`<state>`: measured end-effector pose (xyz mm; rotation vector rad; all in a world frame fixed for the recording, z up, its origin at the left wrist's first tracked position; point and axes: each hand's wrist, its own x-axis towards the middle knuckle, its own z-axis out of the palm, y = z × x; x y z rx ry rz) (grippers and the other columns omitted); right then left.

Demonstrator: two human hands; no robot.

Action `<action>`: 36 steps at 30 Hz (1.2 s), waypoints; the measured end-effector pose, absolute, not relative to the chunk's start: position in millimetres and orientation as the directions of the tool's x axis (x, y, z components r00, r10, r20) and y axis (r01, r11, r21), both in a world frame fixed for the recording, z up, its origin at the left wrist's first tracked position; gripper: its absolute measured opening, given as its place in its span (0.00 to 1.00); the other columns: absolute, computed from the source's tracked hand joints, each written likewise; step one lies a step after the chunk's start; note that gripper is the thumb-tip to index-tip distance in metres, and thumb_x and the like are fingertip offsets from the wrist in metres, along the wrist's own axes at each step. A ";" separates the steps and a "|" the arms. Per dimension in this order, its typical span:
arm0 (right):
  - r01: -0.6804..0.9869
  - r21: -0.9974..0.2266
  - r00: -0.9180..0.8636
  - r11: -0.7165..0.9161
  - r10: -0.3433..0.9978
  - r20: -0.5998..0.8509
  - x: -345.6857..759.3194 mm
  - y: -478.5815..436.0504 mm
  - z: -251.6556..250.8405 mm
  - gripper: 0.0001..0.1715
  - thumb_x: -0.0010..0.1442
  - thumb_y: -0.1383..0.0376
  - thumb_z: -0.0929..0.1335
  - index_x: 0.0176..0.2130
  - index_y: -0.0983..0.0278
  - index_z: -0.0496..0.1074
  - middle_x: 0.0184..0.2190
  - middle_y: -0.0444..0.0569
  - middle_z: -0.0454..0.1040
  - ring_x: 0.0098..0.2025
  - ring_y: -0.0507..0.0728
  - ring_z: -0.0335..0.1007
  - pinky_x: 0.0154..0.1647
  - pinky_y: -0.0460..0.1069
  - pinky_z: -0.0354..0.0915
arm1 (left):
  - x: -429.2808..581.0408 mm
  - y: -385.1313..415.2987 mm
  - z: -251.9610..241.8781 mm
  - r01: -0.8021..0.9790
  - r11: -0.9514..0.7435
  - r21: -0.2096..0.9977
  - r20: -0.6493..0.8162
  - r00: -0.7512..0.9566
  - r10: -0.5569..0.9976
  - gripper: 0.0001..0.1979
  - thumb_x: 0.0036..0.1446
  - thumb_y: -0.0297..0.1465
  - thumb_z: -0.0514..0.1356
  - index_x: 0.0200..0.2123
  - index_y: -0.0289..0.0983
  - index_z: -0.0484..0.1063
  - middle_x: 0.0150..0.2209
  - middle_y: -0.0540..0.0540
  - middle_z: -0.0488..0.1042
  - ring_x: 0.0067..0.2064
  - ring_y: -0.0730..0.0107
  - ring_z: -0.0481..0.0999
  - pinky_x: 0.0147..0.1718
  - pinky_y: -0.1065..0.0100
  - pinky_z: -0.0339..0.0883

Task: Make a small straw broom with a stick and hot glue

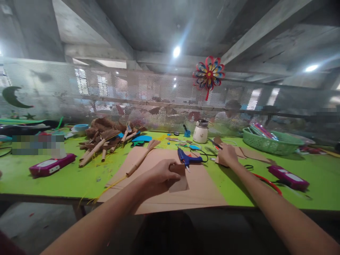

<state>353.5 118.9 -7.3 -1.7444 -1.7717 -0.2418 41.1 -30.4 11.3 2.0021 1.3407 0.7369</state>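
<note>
My left hand (163, 175) pinches a small brown paper piece (179, 180) above a stack of brown paper sheets (202, 191). Farther right, my right hand (227, 154) is closed at the back of the table, with a slim dark pointed tool (215, 143) at its fingertips. Brown paper scraps (240, 153) lie under and beside this hand. Between the hands a blue glue gun (190, 158) rests on the sheets, nozzle toward me. A rolled-paper handle with a frayed brown end, like a small broom (140, 159), lies left of it, yellow strands trailing from it.
Several more paper brooms (99, 147) are heaped at the left back. Purple boxes (53, 165) lie on both sides of the green table (87, 184). A white pot (200, 132) and a green basket (272, 143) stand behind. A red flower ornament (209, 74) hangs on the mesh.
</note>
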 end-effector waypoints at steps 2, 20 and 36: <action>0.933 -0.354 0.157 0.060 0.819 0.552 346.7 121.8 -1.8 0.22 0.56 0.68 0.61 0.47 0.75 0.71 0.44 0.71 0.70 0.49 0.72 0.62 0.44 0.62 0.58 | 37.3 -21.5 15.7 0.588 -0.310 0.747 0.099 0.363 0.927 0.15 0.43 0.32 0.63 0.36 0.35 0.71 0.34 0.48 0.74 0.36 0.65 0.72 0.29 0.70 0.63; 0.302 -0.853 -0.583 0.426 0.791 0.189 222.5 32.4 8.0 0.19 0.51 0.53 0.70 0.23 0.66 0.70 0.19 0.43 0.69 0.22 0.50 0.60 0.23 0.46 0.55 | 21.0 0.4 10.9 0.308 -0.370 0.876 0.311 0.226 0.923 0.22 0.45 0.31 0.66 0.46 0.36 0.72 0.43 0.43 0.76 0.41 0.64 0.74 0.38 0.65 0.68; 0.157 -0.899 -0.058 0.410 0.912 0.406 262.8 57.7 10.3 0.24 0.48 0.46 0.68 0.24 0.64 0.67 0.16 0.40 0.63 0.18 0.49 0.57 0.20 0.46 0.57 | 18.0 2.1 -4.9 -0.132 -0.163 0.978 0.166 0.008 0.986 0.12 0.48 0.39 0.64 0.31 0.36 0.72 0.28 0.48 0.70 0.27 0.73 0.66 0.24 0.73 0.57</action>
